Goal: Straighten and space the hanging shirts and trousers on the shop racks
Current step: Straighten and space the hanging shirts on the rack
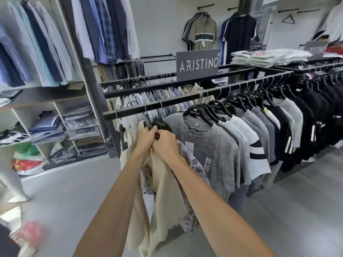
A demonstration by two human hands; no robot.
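Note:
A black rack rail runs from lower left to upper right, hung with shirts on black hangers. Near its left end a cream shirt hangs beside a patterned white shirt. My left hand and my right hand meet at the cream shirt's collar, just under a black hanger, with fingers curled into the fabric. To the right hangs a grey T-shirt, then several grey, white and black shirts.
An ARISTINO sign stands on the rack top beside folded shirts. A second rail behind holds pale shirts. Shelving with folded stock and hanging blue shirts fills the left. Polo shirts hang on the far wall. Grey floor lies below.

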